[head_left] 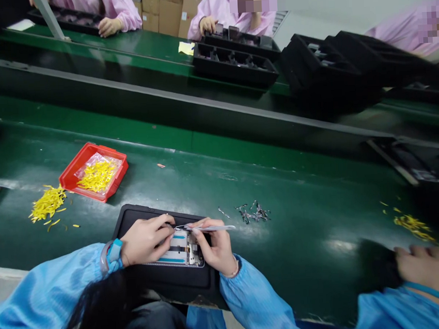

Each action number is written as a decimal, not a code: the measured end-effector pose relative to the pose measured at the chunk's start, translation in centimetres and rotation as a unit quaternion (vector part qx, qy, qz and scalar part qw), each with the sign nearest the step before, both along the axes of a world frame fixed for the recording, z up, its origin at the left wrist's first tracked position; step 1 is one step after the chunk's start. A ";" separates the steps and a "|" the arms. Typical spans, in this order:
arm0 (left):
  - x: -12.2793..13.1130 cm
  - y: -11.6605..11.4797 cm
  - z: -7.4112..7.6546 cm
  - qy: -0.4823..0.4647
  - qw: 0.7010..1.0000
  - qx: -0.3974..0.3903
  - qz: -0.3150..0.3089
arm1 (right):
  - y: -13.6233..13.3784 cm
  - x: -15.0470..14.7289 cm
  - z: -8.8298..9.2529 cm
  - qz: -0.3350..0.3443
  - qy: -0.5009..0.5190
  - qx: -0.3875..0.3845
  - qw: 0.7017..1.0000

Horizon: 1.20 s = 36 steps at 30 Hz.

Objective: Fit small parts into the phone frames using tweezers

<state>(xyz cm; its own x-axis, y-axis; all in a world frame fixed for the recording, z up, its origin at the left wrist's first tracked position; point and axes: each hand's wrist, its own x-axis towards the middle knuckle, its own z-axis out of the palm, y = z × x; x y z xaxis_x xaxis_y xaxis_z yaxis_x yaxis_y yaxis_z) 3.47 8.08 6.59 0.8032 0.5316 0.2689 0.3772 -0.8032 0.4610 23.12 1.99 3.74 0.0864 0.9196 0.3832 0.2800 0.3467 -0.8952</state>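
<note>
My left hand (146,239) is bent over the left part of an opened electronic device (172,251), with thumb and fingers drawn together near its upper edge. What they pinch, if anything, is hidden. The device shows silvery panels, blue strips and a bare circuit board at its right end. It lies on a black tray (173,283). My right hand (218,247) grips pale tweezers (218,228), whose tips point left to the device's upper edge, close to my left fingertips.
Left stands a red bin (121,176) with yellow strips (99,175); a loose yellow pile (48,203) lies beside it. Small dark scraps (254,212) lie right of the tray. A co-worker's hand (425,267) is at right. Beyond the raised rail (165,96), other people handle black trays (233,64).
</note>
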 end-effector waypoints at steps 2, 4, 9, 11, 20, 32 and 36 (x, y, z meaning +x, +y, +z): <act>0.0 0.0 0.0 0.001 1.000 0.001 0.004 | 0.0 0.0 0.0 0.002 -0.007 0.008 1.000; 0.0 0.0 -0.1 0.002 1.000 0.003 0.005 | 0.0 0.0 0.0 0.005 -0.010 0.015 1.000; 0.0 -0.1 -0.3 0.018 1.000 0.018 0.007 | 0.0 0.0 0.1 0.025 -0.026 0.033 0.999; -0.1 -0.1 -0.5 0.025 0.999 0.025 0.008 | 0.0 0.1 0.1 0.034 -0.042 0.045 0.998; 0.0 0.1 -0.5 0.024 0.998 0.052 0.007 | 0.1 0.1 0.3 0.032 -0.056 0.060 0.996; 0.1 -0.2 -0.6 0.033 0.998 0.051 0.016 | 0.5 0.1 0.9 0.086 -0.103 0.055 0.989; 0.1 -0.5 -0.9 0.057 0.997 0.042 0.018 | 0.5 -0.2 1.2 0.103 -0.151 0.056 0.982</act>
<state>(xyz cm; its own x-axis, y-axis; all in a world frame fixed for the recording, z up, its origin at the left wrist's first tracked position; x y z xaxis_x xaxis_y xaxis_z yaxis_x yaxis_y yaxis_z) 3.53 7.54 5.71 0.8117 0.5401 0.2221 0.4525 -0.8221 0.3456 22.91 2.52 4.97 -0.2302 0.8568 0.4615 0.4405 0.5146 -0.7356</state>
